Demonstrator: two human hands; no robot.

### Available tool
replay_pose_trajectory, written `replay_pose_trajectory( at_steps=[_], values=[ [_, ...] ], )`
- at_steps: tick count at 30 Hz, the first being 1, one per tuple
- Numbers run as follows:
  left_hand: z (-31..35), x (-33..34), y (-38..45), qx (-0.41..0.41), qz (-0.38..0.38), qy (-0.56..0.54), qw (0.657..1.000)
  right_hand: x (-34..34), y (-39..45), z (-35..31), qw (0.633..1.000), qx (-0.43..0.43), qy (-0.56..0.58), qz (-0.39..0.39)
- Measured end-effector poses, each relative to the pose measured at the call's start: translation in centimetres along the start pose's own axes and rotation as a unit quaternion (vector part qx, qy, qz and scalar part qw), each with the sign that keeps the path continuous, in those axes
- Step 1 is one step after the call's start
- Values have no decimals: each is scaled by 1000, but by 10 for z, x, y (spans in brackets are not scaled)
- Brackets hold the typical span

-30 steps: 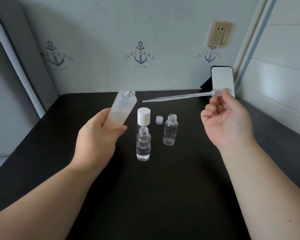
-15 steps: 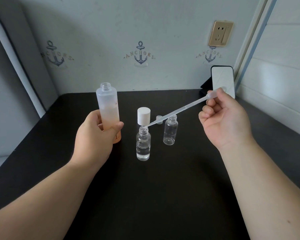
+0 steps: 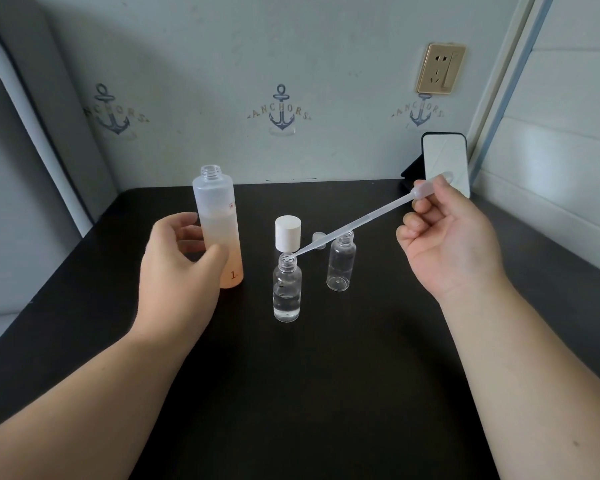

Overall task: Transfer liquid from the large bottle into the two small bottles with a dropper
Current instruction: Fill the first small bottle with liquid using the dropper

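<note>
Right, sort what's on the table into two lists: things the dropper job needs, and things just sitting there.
Needed for the job:
- large bottle, uncapped, left hand around it
- dropper, pinched by right hand
- near small bottle, partly filled
- far small bottle, looks empty

Just sitting there:
- white cap
- small clear cap
- phone propped at the wall

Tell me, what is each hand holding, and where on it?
The right hand pinches the dropper at its bulb end. The left hand loosely cups the lower body of the big bottle, which stands on the table.
</note>
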State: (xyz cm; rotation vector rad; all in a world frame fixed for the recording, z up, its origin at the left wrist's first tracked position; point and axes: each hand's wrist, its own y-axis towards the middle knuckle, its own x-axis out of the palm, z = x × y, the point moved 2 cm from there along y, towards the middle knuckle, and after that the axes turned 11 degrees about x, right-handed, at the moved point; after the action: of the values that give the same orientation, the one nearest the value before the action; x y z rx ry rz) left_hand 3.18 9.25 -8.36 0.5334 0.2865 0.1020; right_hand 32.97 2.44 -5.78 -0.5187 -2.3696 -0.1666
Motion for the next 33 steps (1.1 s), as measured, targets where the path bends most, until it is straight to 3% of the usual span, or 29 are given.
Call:
replay_pose_trajectory(
  at_steps=[3, 5, 9, 14, 18, 33],
  values=[
    [7, -8, -3, 26, 47, 12, 998, 0, 0, 0, 1000, 2, -5, -2],
    [11, -9, -7, 42, 34, 5, 999, 1, 0, 1, 1000, 4, -4, -4],
    [12, 1, -17, 69, -82, -31, 994, 1, 0, 1, 1000, 6, -4, -7],
    [12, 11, -20, 100, -254, -57, 960, 1, 0, 1, 1000, 4, -10, -11],
    [6, 20, -19, 107, -340, 14, 934, 1, 0, 1, 1000, 4, -9, -10],
    [3, 24, -18, 140, -342, 55, 928, 2, -2, -2, 1000, -2, -2, -12]
  ],
)
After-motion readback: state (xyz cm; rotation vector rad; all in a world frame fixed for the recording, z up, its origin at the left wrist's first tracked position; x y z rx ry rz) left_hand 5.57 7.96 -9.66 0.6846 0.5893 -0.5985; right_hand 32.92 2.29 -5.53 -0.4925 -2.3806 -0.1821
